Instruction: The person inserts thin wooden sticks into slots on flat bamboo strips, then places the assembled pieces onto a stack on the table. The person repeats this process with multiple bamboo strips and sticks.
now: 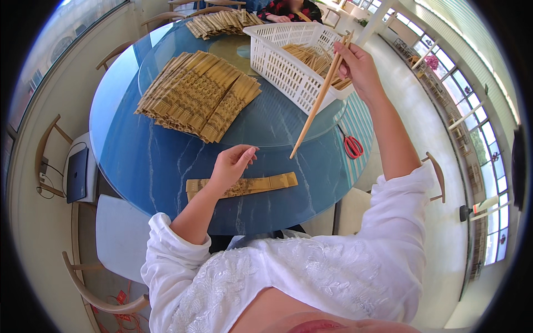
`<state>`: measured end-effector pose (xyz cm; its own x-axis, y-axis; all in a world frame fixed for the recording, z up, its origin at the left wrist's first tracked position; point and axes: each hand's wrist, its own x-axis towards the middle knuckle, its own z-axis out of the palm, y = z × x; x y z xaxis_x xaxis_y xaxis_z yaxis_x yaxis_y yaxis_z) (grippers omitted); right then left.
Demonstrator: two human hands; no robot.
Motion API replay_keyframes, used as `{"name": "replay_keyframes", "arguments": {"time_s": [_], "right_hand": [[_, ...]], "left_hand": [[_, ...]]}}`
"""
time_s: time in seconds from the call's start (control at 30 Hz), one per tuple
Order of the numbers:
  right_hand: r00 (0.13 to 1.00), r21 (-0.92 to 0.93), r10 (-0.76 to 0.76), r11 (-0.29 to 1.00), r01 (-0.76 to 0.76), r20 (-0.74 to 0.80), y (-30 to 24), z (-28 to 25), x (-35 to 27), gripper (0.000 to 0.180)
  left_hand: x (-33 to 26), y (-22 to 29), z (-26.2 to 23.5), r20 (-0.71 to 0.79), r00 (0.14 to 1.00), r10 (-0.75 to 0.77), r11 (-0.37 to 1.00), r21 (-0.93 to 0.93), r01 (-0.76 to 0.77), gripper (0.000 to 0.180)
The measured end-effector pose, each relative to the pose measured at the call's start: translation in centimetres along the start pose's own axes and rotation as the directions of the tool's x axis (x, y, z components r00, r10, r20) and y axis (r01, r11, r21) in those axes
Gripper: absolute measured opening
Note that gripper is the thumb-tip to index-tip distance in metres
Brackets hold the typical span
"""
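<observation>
My right hand (360, 67) grips a pair of wooden chopsticks (317, 105) near their upper ends. They slant down to the left, in front of a white plastic basket (276, 62) with more chopsticks (311, 55) inside. My left hand (233, 165) hovers over the near part of the table, thumb against curled fingers, with nothing seen in them. Below it a long gold-brown paper chopstick sleeve (280, 181) lies flat on the table, partly covered by my wrist. Farther back, a fanned pile of the same patterned sleeves (191, 97) rests left of the basket.
The round blue table (127, 161) carries a glass turntable (283, 136). Red-handled scissors (353, 147) lie at the right. Another sleeve pile (219, 23) sits at the back, near a person (288, 10) across the table. A laptop (77, 175) rests on a chair at left.
</observation>
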<state>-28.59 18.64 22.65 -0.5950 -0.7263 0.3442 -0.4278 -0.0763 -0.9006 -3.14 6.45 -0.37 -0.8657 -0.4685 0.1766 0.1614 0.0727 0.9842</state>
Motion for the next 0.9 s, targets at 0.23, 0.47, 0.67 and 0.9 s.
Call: {"name": "replay_keyframes", "arguments": {"time_s": [0.23,0.47,0.67,0.9], "right_hand": [[0.925,0.01,0.28,0.956,-0.292,0.257,7.1,9.3,-5.9,0.027],[0.881,0.06,0.345,0.922,-0.382,0.324,10.2,12.2,-7.2,0.025],[0.905,0.086,0.316,0.932,-0.352,0.285,11.2,12.5,-9.2,0.042],[0.653,-0.592,-0.563,0.324,0.738,0.506,12.2,10.2,-12.4,0.032]], "left_hand": [[-0.7,1.5,0.8,0.293,0.951,-0.097,0.895,-0.393,0.212,0.039],[-0.6,1.4,0.4,0.351,0.899,-0.26,0.886,-0.282,0.367,0.033],[-0.6,1.3,0.3,0.329,0.895,-0.303,0.862,-0.307,0.404,0.029],[-0.6,1.4,0.2,0.347,0.893,-0.286,0.831,-0.374,0.412,0.031]]}}
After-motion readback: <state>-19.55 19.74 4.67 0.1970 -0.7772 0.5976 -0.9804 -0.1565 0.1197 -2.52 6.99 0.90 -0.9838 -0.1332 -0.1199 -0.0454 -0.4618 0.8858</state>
